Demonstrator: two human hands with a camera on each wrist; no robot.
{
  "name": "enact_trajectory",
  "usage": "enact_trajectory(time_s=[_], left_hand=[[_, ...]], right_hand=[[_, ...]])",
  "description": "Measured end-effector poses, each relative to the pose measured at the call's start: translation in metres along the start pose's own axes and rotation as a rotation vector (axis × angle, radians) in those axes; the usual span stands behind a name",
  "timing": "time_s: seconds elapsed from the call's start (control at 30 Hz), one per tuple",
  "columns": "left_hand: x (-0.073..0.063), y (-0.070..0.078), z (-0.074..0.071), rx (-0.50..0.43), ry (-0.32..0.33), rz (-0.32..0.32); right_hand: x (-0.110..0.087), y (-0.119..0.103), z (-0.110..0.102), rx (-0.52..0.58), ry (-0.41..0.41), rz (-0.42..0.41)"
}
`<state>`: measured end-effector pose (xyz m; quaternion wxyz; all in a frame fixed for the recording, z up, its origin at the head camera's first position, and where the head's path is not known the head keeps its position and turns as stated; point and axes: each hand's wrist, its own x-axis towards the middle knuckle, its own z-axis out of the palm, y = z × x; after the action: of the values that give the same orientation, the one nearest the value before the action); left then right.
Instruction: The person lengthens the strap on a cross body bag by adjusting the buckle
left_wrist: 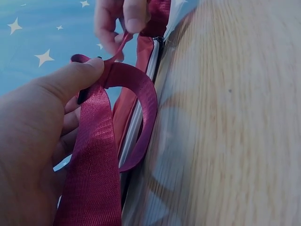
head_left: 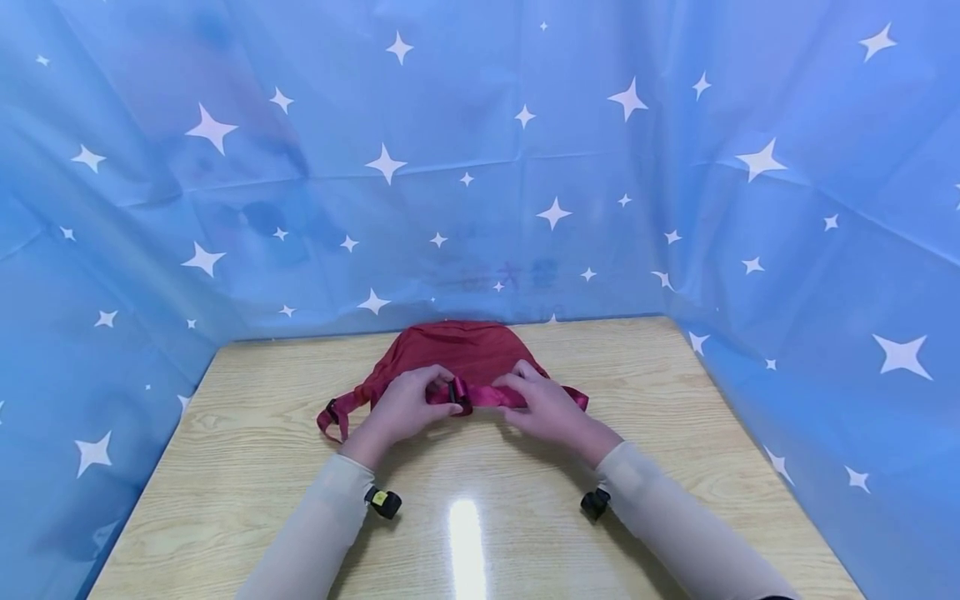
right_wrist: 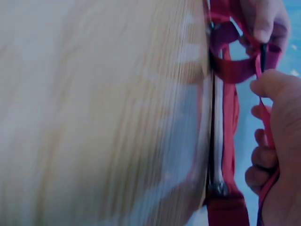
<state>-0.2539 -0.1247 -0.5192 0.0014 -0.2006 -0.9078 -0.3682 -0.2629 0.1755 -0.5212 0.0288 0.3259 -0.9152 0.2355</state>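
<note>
Head view: a dark red fabric backpack (head_left: pixel 465 350) lies just beyond both hands, on the surface, its near edge partly hidden by them. In front of it, between the hands, runs a glossy crimson strap of woven webbing (head_left: pixel 487 397) with a small black plastic buckle (head_left: pixel 456 393). The left hand (head_left: pixel 411 403) pinches the buckle and the webbing about it between thumb and fingers; the right hand (head_left: pixel 542 406) grips the strap on the other side, which in the right wrist view passes under the thumb and along the curled fingers. A curved loop of the webbing (left_wrist: pixel 146 113) bulges out beside the left fingers, in front of a white-edged zip (right_wrist: pixel 217 141) on the backpack. Left of the left hand, another red strap loop (head_left: pixel 341 414) with its own black slider (head_left: pixel 332 409) reaches onto the surface; a red strap end (head_left: pixel 576 397) shows just beyond the right hand. Nearer than the hands come two black wrist cameras (head_left: pixel 384 502) and pale long sleeves (head_left: pixel 315 517). Beneath is a light wood-grain surface (head_left: pixel 247 483), a white glare streak (head_left: pixel 467 542) lying between the forearms. Behind everything hangs a blue curtain with white stars (head_left: pixel 480 208).
</note>
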Motion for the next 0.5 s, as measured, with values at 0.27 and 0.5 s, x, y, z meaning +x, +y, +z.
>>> enact_trajectory(time_s=[0.27,0.5], left_hand=[[-0.001,-0.004,-0.005,-0.009,-0.003,-0.013],[-0.002,-0.004,-0.006,-0.014,-0.010,-0.010]], right_hand=[[-0.007,0.016,-0.008,-0.016,0.020,-0.015],[-0.008,0.020,-0.011,-0.037,0.007,-0.047]])
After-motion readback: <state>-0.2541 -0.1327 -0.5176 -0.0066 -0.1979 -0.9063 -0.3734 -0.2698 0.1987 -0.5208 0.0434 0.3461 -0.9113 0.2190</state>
